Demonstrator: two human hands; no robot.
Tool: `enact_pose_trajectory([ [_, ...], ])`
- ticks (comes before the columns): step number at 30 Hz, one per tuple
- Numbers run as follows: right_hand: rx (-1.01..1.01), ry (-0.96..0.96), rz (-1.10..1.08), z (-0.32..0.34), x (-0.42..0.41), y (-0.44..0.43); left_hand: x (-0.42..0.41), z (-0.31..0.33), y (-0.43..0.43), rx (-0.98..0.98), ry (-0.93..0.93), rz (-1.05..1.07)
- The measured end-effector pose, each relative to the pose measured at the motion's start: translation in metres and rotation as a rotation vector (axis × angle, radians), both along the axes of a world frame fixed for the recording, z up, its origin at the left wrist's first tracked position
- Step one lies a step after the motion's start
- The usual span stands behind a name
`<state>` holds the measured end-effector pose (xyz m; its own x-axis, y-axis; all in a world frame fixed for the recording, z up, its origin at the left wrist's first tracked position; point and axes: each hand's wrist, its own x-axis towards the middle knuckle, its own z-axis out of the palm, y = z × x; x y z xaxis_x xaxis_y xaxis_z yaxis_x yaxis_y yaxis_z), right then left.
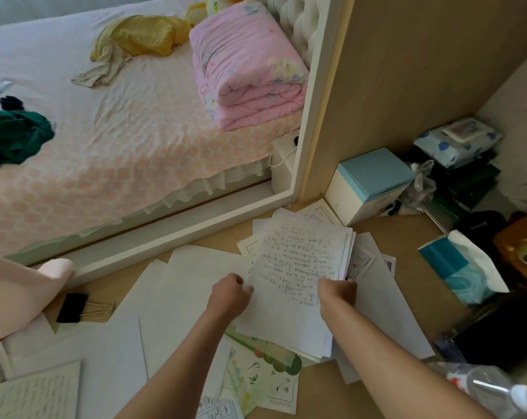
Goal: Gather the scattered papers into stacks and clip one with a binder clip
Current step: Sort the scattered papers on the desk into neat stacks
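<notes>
A stack of handwritten papers (298, 258) is held over the floor by both hands. My left hand (230, 293) grips its left edge and my right hand (338, 293) grips its right edge. More loose white sheets (192, 282) lie scattered underneath and to the left, and colourful printed sheets (262, 376) lie nearer to me. A black binder clip (73, 308) with silver handles lies on the wooden floor at the left, apart from both hands.
A bed (111, 152) with a folded pink quilt (247, 71) fills the upper left. A wooden cabinet panel (407, 71) stands on the right, with a blue-white box (368, 189), a tissue pack (462, 267) and dark clutter beside it. A plastic bottle (492, 391) lies at the lower right.
</notes>
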<state>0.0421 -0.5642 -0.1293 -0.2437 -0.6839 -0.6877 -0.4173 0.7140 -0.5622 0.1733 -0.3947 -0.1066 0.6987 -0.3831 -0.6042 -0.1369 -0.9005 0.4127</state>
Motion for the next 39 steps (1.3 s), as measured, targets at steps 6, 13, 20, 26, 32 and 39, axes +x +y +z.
enact_pose_trajectory([
  [6, -0.078, 0.123, 0.368, 0.004, -0.004, 0.010, 0.000, 0.005, -0.013, -0.181, 0.132, 0.103],
  [13, -0.066, 0.164, 0.849, 0.005, -0.022, 0.001, 0.015, 0.017, -0.021, -0.281, 0.474, 0.157],
  [20, -0.310, 0.292, 0.918, 0.014, -0.034, 0.008, 0.006, 0.013, 0.034, -0.388, 0.412, 0.360],
  [26, -0.368, 0.301, 1.212, 0.022, -0.026, 0.041, -0.003, 0.008, 0.105, -0.295, 0.455, 0.315],
  [32, -0.360, 0.079, 1.555, 0.034, -0.016, 0.073, -0.009, 0.016, 0.117, -0.343, 0.310, 0.418],
  [39, -0.539, 0.387, 1.355, 0.029, -0.029, 0.031, -0.015, 0.024, 0.126, -0.446, 0.274, 0.667],
])
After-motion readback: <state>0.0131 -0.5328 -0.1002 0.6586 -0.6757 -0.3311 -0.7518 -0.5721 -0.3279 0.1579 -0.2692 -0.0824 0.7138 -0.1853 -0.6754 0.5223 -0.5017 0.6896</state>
